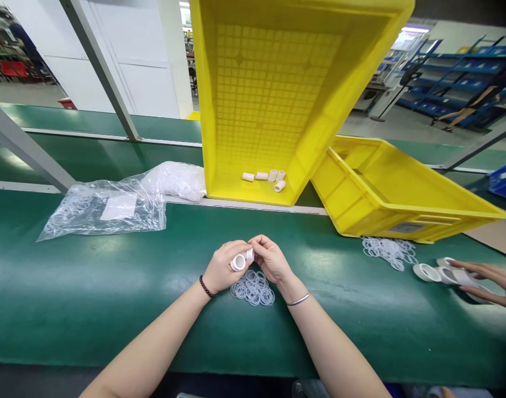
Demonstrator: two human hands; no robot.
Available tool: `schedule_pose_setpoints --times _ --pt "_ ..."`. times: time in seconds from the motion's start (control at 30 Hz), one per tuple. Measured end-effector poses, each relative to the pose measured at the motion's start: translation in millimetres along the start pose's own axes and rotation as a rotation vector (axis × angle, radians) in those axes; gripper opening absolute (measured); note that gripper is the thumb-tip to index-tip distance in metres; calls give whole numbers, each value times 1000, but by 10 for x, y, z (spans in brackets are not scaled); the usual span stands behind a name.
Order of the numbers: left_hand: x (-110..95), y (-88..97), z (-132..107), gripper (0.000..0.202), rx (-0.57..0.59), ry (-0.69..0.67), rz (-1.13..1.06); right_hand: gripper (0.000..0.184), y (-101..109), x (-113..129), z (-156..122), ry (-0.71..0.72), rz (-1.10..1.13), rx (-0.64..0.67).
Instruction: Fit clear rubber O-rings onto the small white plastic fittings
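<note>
Two white tubes in the left hand at lower centre of the frame, fingers curled closed around them, nearer one with its open end toward the camera. Right hand with fingertips drawn together at the right edge of the farther tube. Firm pinch or bare contact, and presence of any ring between those fingertips: cannot tell. Loose pile of translucent rings on the green table, just below both hands.

Risks, as judged. Likely to drop a tube through slackened left fingers, given rounded walls and one grip shared between two pieces. Easy to pick up more than one ring at once, given the overlap in the pile, and easy to overlook, given see-through stock. Possible to scatter rings with the right wrist, given close quarters. Five further white tubes loose at the bottom of the tilted yellow bin, upper centre; liable to roll out over the near edge on a knock. Co-worker's hand at larger white pieces, far right; possible mixing of parts, given a shared surface.
</note>
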State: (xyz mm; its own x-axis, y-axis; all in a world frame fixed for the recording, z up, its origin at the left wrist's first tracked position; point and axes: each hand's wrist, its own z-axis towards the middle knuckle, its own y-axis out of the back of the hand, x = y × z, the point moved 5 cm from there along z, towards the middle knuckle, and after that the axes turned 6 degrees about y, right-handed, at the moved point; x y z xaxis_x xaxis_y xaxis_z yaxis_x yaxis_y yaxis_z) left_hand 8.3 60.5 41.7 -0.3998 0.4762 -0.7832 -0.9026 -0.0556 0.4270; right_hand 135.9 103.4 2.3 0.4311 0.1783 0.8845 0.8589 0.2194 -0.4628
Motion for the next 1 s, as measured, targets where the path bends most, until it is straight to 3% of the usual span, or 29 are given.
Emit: schedule_pose_setpoints --times 0.17,0.3,0.43,0.57,0.67,0.77,1.0 --pt "2 -11 9 26 24 38 -85 32 32 -4 10 -23 -16 -21" --pt "114 -14 27 23 -8 269 -315 25 40 64 3 99 -154 -1" --pt "306 -70 0 35 -53 621 -758 19 -60 260 -64 374 -512 196" --pt "345 -100 -7 40 17 756 -958 23 -135 359 -137 527 -789 379" --pt "321 -112 -15 39 107 806 -1019 16 -138 403 -170 638 -924 377" --pt "312 -136 -36 36 126 863 -1083 6 -141 402 -199 728 -943 349" --pt "371 -209 -81 32 -69 931 -1225 11 -140 302 -213 825 -947 176"
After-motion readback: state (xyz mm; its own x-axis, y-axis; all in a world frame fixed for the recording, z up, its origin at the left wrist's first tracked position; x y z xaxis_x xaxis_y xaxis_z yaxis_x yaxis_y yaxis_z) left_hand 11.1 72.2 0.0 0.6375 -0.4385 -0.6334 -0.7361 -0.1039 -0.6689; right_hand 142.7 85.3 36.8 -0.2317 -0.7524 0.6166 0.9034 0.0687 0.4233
